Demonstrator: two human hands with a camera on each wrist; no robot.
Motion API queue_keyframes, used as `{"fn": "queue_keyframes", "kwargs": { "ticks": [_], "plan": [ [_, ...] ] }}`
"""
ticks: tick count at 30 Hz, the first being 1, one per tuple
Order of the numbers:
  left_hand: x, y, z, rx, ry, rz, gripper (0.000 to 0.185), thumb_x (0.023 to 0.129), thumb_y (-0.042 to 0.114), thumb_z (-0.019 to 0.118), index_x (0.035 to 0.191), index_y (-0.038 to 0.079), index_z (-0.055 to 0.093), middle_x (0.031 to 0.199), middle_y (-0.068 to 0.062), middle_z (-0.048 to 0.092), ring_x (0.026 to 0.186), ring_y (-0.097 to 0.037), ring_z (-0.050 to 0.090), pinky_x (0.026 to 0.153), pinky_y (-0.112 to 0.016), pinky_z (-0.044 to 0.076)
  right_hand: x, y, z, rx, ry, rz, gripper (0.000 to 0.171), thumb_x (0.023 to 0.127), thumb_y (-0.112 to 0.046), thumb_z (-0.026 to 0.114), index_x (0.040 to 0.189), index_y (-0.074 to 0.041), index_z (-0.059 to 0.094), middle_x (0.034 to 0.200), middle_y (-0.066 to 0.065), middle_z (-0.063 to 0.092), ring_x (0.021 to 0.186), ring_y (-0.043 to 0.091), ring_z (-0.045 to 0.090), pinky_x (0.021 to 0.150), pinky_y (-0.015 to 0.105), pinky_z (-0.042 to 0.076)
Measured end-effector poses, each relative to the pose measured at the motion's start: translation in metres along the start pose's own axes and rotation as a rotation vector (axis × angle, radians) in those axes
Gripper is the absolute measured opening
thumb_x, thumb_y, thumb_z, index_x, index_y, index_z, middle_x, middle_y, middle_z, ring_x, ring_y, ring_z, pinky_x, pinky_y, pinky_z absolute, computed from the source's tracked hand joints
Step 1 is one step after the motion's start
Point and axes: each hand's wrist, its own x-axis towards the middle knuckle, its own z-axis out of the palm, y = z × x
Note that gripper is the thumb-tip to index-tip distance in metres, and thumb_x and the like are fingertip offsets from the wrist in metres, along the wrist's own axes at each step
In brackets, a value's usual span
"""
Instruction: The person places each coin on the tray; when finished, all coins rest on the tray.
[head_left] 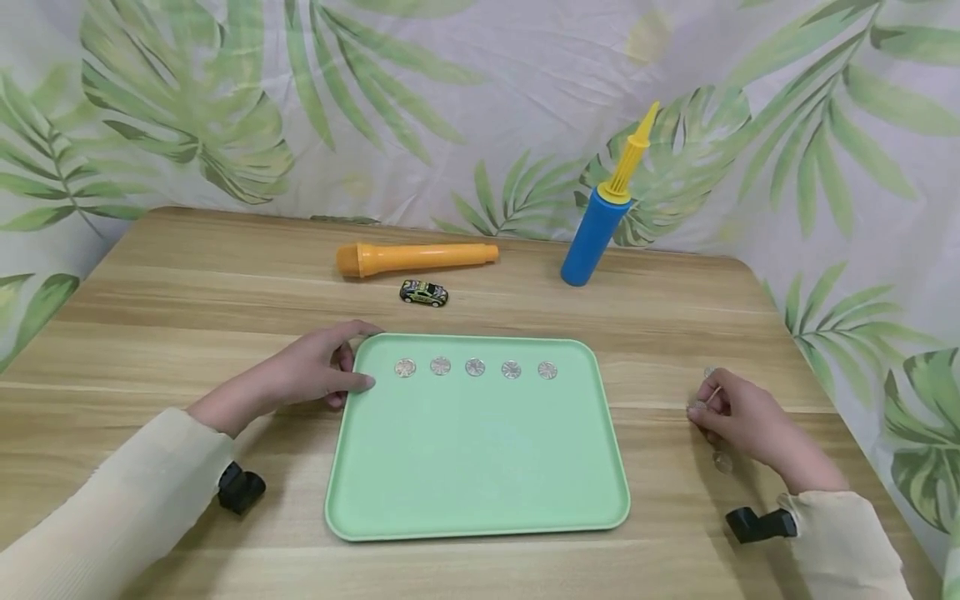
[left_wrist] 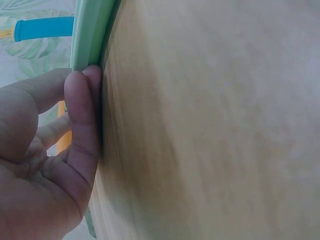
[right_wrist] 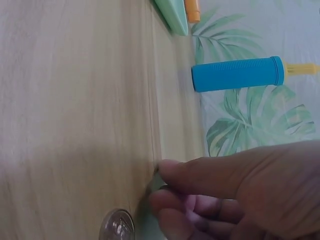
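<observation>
On the worktop [head_left: 187,308], dead center, sits a green tray [head_left: 480,467], so I'll use that as the landmark. At its left edge near the far corner, the left hand [head_left: 300,375] has its fingers curled round the rim; the left wrist view shows the thumb pressed right against the tray's lip. Along the tray's far side there's a row of five coins [head_left: 475,367], running left to right and evenly spaced.

Well off the tray's right edge, the right hand [head_left: 738,417] pinches a coin [head_left: 699,407] in a narrow grip between fingertips. One more loose coin [head_left: 722,462] lies just beside that hand, on the near side; another may sit just past the fingers, too small to tell. So the row lies to the left of the held coin, and the right hand is the nearer one to the row's open right end.

Behind the tray: an orange tube [head_left: 416,258], a toy car [head_left: 423,293], and off right a blue pump [head_left: 596,233]. Wood-grain top, leaf-print cloth [head_left: 480,100] as backdrop.
</observation>
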Motion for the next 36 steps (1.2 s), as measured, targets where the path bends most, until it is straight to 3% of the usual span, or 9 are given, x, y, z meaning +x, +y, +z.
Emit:
{"fn": "queue_keyframes", "kwargs": {
  "ticks": [5, 12, 16, 29, 36],
  "plan": [
    [0.000, 0.000, 0.000, 0.000, 0.001, 0.003, 0.070, 0.097, 0.013, 0.075, 0.157, 0.008, 0.040, 0.090, -0.010, 0.054, 0.068, -0.018, 0.061, 0.060, -0.028, 0.059, 0.004, -0.009, 0.002, 0.066, 0.042, -0.052, 0.020, 0.099, -0.008, 0.071, 0.105, 0.001, 0.054, 0.078, 0.005, 0.065, 0.062, 0.005, 0.058, 0.055, 0.022, 0.052],
    [-0.002, 0.000, 0.000, -0.001, 0.004, -0.003, 0.071, 0.097, 0.013, 0.075, 0.158, 0.007, 0.040, 0.090, -0.010, 0.054, 0.068, -0.018, 0.061, 0.060, -0.028, 0.058, 0.023, -0.034, 0.007, 0.265, 0.059, -0.144, 0.021, 0.099, -0.006, 0.070, 0.110, 0.006, 0.056, 0.091, 0.016, 0.068, 0.070, 0.008, 0.066, 0.064, 0.025, 0.062],
    [-0.002, 0.001, 0.000, -0.002, 0.003, 0.001, 0.070, 0.097, 0.013, 0.074, 0.158, 0.007, 0.040, 0.091, -0.010, 0.054, 0.068, -0.018, 0.061, 0.060, -0.028, 0.058, 0.034, -0.053, 0.014, 0.359, -0.015, -0.168, 0.021, 0.100, -0.007, 0.069, 0.111, 0.006, 0.057, 0.095, 0.019, 0.068, 0.075, 0.014, 0.070, 0.069, 0.028, 0.065],
    [-0.001, 0.002, 0.001, 0.003, 0.005, 0.009, 0.070, 0.097, 0.013, 0.075, 0.157, 0.007, 0.040, 0.091, -0.011, 0.054, 0.068, -0.018, 0.062, 0.061, -0.028, 0.059, 0.064, -0.117, 0.050, 0.553, -0.190, -0.256, 0.019, 0.100, -0.002, 0.068, 0.114, 0.006, 0.059, 0.096, 0.021, 0.067, 0.076, 0.014, 0.069, 0.069, 0.027, 0.063],
    [-0.001, 0.000, 0.002, -0.006, 0.008, 0.005, 0.071, 0.097, 0.013, 0.075, 0.158, 0.007, 0.039, 0.090, -0.010, 0.053, 0.068, -0.018, 0.060, 0.060, -0.028, 0.058, 0.073, -0.158, 0.065, 0.566, -0.333, -0.314, 0.017, 0.100, -0.001, 0.068, 0.115, 0.004, 0.062, 0.096, 0.022, 0.070, 0.076, 0.018, 0.071, 0.073, 0.030, 0.065]
  ]
}}
